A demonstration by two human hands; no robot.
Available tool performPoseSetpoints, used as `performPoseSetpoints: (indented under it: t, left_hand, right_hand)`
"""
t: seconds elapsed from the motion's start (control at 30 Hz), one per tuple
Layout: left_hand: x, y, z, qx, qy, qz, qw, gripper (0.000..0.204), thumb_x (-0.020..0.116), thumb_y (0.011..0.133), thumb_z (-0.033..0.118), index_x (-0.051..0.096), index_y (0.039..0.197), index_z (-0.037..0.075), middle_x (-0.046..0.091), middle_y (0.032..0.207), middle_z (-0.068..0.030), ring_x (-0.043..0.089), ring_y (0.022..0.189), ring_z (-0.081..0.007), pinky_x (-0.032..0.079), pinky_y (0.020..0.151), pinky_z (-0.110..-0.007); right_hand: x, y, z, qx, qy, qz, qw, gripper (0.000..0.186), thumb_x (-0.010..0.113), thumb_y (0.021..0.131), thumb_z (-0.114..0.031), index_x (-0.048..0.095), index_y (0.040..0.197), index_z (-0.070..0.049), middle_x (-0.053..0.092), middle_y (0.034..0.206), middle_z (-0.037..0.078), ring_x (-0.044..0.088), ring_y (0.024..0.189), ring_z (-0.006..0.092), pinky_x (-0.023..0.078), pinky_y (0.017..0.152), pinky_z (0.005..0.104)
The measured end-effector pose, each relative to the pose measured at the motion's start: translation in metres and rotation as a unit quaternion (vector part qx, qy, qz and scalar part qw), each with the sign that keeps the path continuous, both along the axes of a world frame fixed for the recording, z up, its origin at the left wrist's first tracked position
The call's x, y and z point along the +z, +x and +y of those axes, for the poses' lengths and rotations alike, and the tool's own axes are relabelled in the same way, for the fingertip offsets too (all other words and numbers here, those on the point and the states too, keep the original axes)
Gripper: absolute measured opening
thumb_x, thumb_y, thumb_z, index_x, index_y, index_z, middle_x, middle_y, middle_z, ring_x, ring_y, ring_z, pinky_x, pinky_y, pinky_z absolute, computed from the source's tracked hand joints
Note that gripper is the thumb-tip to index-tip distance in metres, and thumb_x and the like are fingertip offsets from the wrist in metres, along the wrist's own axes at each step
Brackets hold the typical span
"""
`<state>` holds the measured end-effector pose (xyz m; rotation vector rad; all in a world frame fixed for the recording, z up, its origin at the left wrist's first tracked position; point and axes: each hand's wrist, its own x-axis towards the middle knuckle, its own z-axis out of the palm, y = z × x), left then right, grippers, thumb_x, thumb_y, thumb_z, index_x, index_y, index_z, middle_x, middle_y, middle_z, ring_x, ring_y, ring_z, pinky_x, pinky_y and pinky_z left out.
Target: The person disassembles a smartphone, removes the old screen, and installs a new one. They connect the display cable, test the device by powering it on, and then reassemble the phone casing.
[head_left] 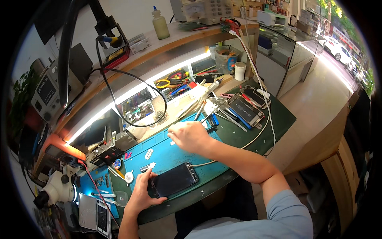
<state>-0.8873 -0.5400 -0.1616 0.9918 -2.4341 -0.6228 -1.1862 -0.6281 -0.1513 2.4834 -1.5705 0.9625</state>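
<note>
A phone with a dark screen (175, 181) lies on the blue repair mat (135, 161), close to the bench's front edge. My left hand (140, 192) grips its left end, thumb along the near edge and fingers on the far side. A white cable (206, 163) runs to the phone's right end, beneath my right forearm. Above the mat, beyond the phone, my right hand (190, 137) is closed with its back upward. Whatever its fingers hold is hidden; a small white bit (172, 143) shows beside them. Small white-and-grey pieces (149, 154) rest on the mat near the left hand.
Right of the mat lie an opened phone (243, 109), tweezers (234, 120) and a blue-handled tool (240, 118). At left stand a microscope (59, 186) and an orange multimeter (65, 148). A black cable loop (166, 104) hangs over the bench's back. Pliers (163, 83) lie under the shelf.
</note>
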Motion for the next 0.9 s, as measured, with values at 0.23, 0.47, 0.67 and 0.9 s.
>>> performPoseSetpoints:
  t: [0.23,0.47,0.67,0.9]
  left_hand:
    - [-0.001,0.001,-0.002,-0.003,-0.011,0.002,1.0,0.124,0.098,0.056,0.017,0.028,0.158,0.005,0.059,0.126,-0.0153,0.055,0.118,-0.0315,0.044,0.107,-0.043]
    - [0.001,-0.002,-0.001,-0.001,-0.005,0.0,1.0,0.124,0.098,0.058,0.019,0.028,0.159,0.005,0.059,0.127,-0.0151,0.055,0.118,-0.0304,0.045,0.107,-0.042]
    - [0.002,0.001,0.0,0.009,0.006,-0.001,1.0,0.123,0.098,0.058,0.018,0.029,0.159,0.005,0.059,0.126,-0.0144,0.055,0.119,-0.0295,0.044,0.107,-0.042]
    - [0.001,0.0,-0.001,0.001,-0.006,0.001,1.0,0.124,0.098,0.058,0.018,0.029,0.159,0.005,0.06,0.126,-0.0142,0.056,0.117,-0.0294,0.045,0.106,-0.041]
  right_hand:
    - [-0.005,-0.011,-0.007,-0.025,-0.047,-0.008,0.999,0.016,0.063,0.097,-0.026,0.07,0.094,-0.012,0.07,0.075,0.008,0.07,0.07,0.0287,0.054,0.062,0.0395]
    - [-0.019,-0.018,-0.014,-0.027,-0.084,-0.013,0.996,0.02,0.061,0.098,-0.029,0.07,0.089,-0.013,0.066,0.064,0.009,0.07,0.064,0.0289,0.054,0.058,0.0412]
    - [-0.017,-0.015,-0.013,-0.028,-0.083,-0.005,0.996,0.021,0.061,0.098,-0.029,0.068,0.086,-0.013,0.066,0.063,0.008,0.07,0.063,0.0284,0.054,0.057,0.041]
    - [-0.021,-0.019,-0.018,-0.017,-0.102,-0.033,0.994,0.02,0.062,0.097,-0.028,0.067,0.084,-0.013,0.067,0.067,0.009,0.07,0.066,0.0285,0.055,0.059,0.0411]
